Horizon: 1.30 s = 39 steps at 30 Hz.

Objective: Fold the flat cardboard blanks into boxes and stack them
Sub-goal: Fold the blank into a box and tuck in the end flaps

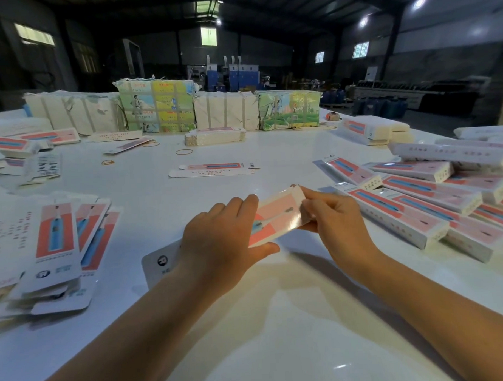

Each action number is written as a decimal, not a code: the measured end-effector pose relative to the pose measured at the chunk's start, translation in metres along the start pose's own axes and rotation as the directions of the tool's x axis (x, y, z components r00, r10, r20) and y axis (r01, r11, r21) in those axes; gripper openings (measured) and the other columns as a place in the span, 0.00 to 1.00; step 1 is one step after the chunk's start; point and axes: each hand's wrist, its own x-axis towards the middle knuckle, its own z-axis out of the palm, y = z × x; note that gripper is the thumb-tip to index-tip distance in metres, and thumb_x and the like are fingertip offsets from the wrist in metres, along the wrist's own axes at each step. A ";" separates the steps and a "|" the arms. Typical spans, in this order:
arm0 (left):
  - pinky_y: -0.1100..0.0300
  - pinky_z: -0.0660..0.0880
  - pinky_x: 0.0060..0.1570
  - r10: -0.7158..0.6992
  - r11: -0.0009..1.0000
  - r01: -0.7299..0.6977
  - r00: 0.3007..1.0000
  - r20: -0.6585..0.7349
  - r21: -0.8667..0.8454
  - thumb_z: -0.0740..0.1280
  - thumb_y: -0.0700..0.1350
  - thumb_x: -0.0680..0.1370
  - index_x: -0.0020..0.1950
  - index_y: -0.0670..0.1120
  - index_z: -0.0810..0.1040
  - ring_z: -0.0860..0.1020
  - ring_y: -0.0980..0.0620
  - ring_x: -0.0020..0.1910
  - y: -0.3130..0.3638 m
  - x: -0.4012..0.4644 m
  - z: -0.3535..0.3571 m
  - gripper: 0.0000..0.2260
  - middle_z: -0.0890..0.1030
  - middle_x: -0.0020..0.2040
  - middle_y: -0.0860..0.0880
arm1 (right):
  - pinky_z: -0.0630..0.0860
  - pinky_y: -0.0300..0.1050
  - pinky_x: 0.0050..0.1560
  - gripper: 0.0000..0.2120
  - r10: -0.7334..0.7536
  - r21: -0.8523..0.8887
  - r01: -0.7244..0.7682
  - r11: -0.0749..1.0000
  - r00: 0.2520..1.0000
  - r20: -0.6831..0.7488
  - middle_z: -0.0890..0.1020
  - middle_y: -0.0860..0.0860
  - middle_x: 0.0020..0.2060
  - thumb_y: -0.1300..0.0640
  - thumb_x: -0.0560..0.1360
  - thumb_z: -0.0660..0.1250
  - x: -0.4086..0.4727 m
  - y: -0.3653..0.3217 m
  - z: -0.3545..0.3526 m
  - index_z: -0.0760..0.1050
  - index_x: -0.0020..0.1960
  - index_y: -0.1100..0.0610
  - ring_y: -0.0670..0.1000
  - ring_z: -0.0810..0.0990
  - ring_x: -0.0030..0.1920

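Right now both hands are on one cardboard blank [277,218], held just above the white table [249,318] in the near middle of the view. That blank is the landmark. It lies tilted, its pink-and-blue printed face up, one end low toward the person and the other end raised and away. The left hand [220,242] wraps the near half: fingers curled over the top face, thumb tucked under the lower edge. The right hand [337,224] pinches the far end flap [297,193], which stands bent up from the panel, fingertips on the flap and thumb beneath. A white tab with a dark round logo [161,263] pokes out from under the left hand; it looks like the blank's near end, though the join is hidden.

To the left of the held blank sits a loose heap of flat blanks [58,242], fanned and overlapping. To its right, folded boxes [427,201] lie side by side in stacked rows, reaching the table's right edge. Beyond it, farther up the table, a single flat blank [212,169] lies alone, and behind that a short banded stack of blanks [215,136]. Rubber bands [184,152] are scattered near that stack. At the far edge stand strapped bundles of printed paper [159,106].
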 end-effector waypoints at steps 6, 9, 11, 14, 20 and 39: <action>0.61 0.67 0.25 -0.025 1.000 0.025 0.999 -0.020 0.001 0.72 0.63 0.63 0.54 0.40 0.79 0.76 0.46 0.29 0.001 0.000 0.003 0.30 0.79 0.35 0.46 | 0.77 0.54 0.47 0.14 -0.090 -0.171 0.101 0.980 0.993 0.069 0.80 0.51 0.33 0.62 0.77 0.56 -0.005 -0.002 0.004 0.77 0.38 0.54 0.55 0.77 0.37; 0.60 0.69 0.25 -0.041 0.999 0.041 0.999 -0.024 -0.005 0.73 0.62 0.63 0.52 0.40 0.79 0.76 0.45 0.29 0.005 0.001 0.002 0.30 0.79 0.35 0.45 | 0.77 0.46 0.40 0.10 -0.185 -0.369 0.188 0.910 0.982 0.044 0.80 0.49 0.34 0.60 0.80 0.56 -0.009 0.001 0.008 0.75 0.45 0.54 0.52 0.79 0.37; 0.61 0.69 0.25 -0.053 0.999 0.053 0.998 -0.018 0.004 0.74 0.62 0.63 0.51 0.40 0.79 0.76 0.45 0.28 0.008 0.001 0.002 0.29 0.78 0.34 0.45 | 0.76 0.46 0.38 0.09 -0.218 -0.419 0.216 0.882 0.975 0.043 0.81 0.49 0.36 0.59 0.81 0.56 -0.012 0.001 0.010 0.75 0.48 0.55 0.50 0.79 0.38; 0.62 0.69 0.25 -0.068 0.997 0.068 0.998 0.002 0.028 0.75 0.61 0.62 0.49 0.40 0.79 0.76 0.46 0.28 0.012 0.001 0.000 0.28 0.78 0.34 0.46 | 0.73 0.48 0.39 0.09 -0.241 -0.452 0.250 0.856 0.967 0.080 0.80 0.48 0.36 0.60 0.81 0.55 -0.013 0.001 0.009 0.75 0.50 0.56 0.49 0.77 0.37; 0.61 0.69 0.27 -0.101 0.995 0.101 0.995 -0.016 0.007 0.70 0.64 0.65 0.54 0.41 0.78 0.78 0.45 0.33 0.008 0.001 -0.003 0.30 0.80 0.38 0.46 | 0.77 0.45 0.49 0.13 -0.107 -0.326 0.126 0.937 0.991 0.075 0.82 0.46 0.49 0.57 0.81 0.56 -0.009 -0.001 0.009 0.75 0.62 0.53 0.46 0.79 0.47; 0.69 0.66 0.46 -0.085 0.996 0.088 0.940 0.329 0.009 0.61 0.73 0.66 0.69 0.62 0.56 0.72 0.60 0.52 -0.038 0.001 0.007 0.35 0.71 0.62 0.61 | 0.53 0.49 0.75 0.40 -0.236 -0.571 0.604 0.556 0.774 0.588 0.53 0.54 0.77 0.56 0.72 0.71 -0.001 0.005 -0.004 0.50 0.76 0.50 0.57 0.54 0.75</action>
